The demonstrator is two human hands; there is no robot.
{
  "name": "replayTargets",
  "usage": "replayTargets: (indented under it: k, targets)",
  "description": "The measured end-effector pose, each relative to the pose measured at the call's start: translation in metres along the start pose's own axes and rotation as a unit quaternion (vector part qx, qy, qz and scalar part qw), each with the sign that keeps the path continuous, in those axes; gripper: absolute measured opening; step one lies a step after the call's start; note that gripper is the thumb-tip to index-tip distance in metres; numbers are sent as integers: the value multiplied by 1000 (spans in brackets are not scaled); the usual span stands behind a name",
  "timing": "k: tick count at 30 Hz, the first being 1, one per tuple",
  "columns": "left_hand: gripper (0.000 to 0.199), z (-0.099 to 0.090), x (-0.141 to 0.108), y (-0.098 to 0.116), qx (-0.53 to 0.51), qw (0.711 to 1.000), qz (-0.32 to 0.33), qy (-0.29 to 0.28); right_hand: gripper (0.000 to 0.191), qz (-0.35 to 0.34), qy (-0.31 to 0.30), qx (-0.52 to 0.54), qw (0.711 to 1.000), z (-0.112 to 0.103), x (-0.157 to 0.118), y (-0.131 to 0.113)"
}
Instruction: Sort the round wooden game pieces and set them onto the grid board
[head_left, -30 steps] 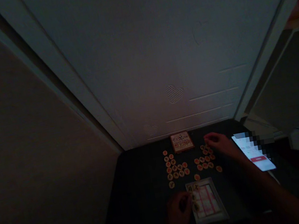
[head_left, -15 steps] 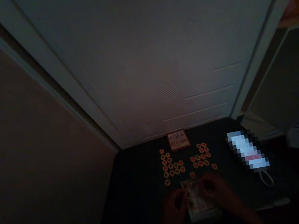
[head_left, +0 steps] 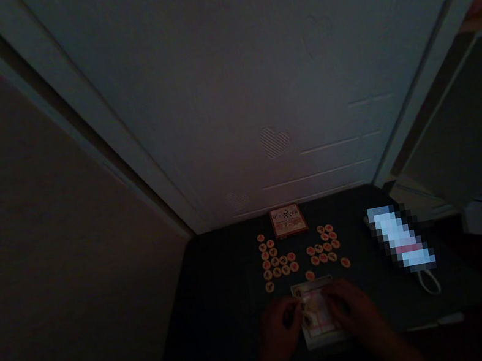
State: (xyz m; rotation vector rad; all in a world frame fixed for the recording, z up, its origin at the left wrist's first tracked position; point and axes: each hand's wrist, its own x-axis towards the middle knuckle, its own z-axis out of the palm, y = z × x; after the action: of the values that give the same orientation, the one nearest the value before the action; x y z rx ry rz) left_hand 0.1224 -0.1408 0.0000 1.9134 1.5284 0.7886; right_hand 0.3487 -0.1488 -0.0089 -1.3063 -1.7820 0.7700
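The left hand and right hand curl over opposite sides of the tray, too dark to tell whether either grips anything; beyond, round pieces lie mostly in two groups on the table, a box behind

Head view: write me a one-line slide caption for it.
Dim light: left hand and right hand at a tray, round pieces and a box beyond, a glowing screen to the right.

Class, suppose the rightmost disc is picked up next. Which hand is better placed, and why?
Probably the right hand: in this view it lies just below the rightmost disc, while the left hand is farther off, at the left edge of the tray.
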Motion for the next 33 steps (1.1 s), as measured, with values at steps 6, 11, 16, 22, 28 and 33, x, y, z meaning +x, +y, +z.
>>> replayTargets:
  k: [6, 11, 16, 22, 28, 33]
  targets:
    - [21, 0, -1, 0, -2, 1000, -2, -7, 22, -2, -6, -22, 1000, -10, -7, 0]
    - [19, 1, -1, -3, 3, 1000, -2, 3, 23, 6, -49, -51, 997, -16, -11, -1]
    - [18, 3, -1, -6, -2, 1000, 4, 8, 27, 3, -108, -86, 990, -8, -1, -16]
    - [21, 1, -1, -4, -10, 1000, 0, -2, 30, -46, -158, -129, 978, 12, 18, -17]
    - [17, 2, -1, -4, -12, 1000, 8, 7, 32, -1, -161, -12, 987, 0, 25, -24]
    - [18, 2, -1, -5, -18, 1000, 5, -3, 31, 130, -111, 219, 961, -17, 23, -34]
